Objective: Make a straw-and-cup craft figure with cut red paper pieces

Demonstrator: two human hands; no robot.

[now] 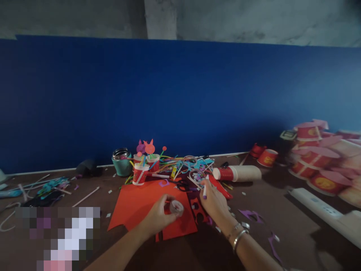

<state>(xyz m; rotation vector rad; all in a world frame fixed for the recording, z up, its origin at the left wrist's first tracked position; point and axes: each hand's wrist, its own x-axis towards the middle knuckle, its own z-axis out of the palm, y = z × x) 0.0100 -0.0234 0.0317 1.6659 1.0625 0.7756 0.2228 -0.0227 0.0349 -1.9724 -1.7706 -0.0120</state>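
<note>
My left hand point(158, 217) is closed round a small roll of clear tape point(176, 207), held just above a sheet of red paper point(135, 205) on the brown table. My right hand point(213, 203) grips a white marker with a purple tip point(205, 189), tip pointing down, over a red paper strip with holes cut in it point(199, 213). Bracelets sit on my right wrist. Black scissors point(180, 185) lie just beyond both hands.
Red paper cups with straws and paper animal heads point(145, 165) stand behind the red sheet beside a teal jar point(122, 162). A stack of cups lies on its side point(237, 173). More red cups point(316, 158) pile at the right. A white power strip point(324, 210) lies at the right edge.
</note>
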